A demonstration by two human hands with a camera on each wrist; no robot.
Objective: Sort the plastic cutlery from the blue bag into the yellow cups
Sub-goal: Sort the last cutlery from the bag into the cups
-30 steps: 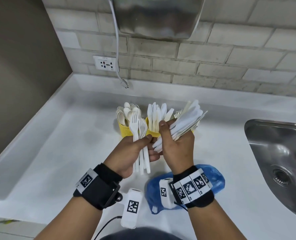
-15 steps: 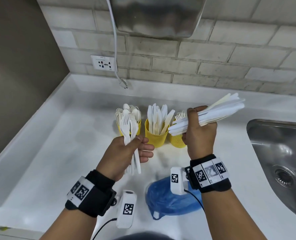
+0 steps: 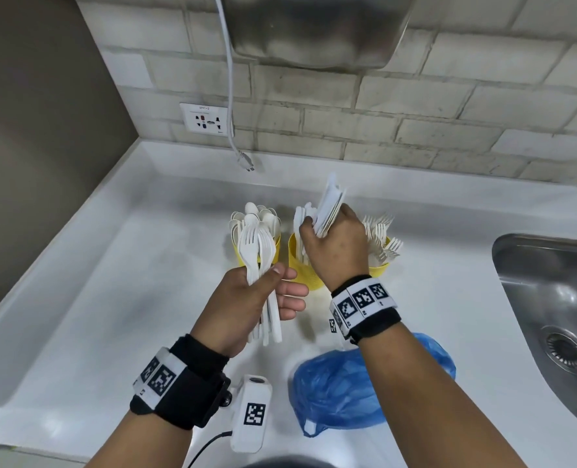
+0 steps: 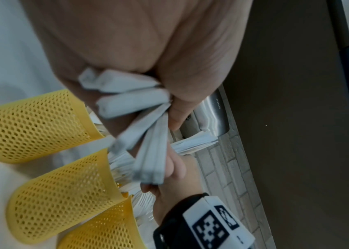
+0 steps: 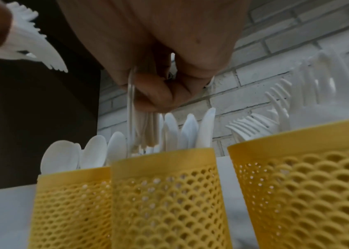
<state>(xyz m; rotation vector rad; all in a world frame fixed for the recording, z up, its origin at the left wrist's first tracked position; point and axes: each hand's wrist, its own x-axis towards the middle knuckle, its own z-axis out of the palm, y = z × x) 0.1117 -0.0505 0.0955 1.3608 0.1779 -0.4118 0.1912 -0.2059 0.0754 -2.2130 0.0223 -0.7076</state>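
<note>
Nearest us the blue bag (image 3: pixel 348 396) lies on the white counter (image 3: pixel 111 298). Our left hand (image 3: pixel 243 305) grips a bundle of forks (image 3: pixel 258 261), tines up. Beyond, our right hand (image 3: pixel 338 244) clasps a sheaf of knives (image 3: pixel 329 206) directly above the middle yellow cup (image 5: pixel 167 198), between the spoon cup (image 5: pixel 71 210) and fork cup (image 5: pixel 310 193).

Perforated matt yellow plastic cups (image 5: pixel 165 198), brushed metal sink (image 3: pixel 550 298), crinkly blue bag (image 3: pixel 341 393)
</note>
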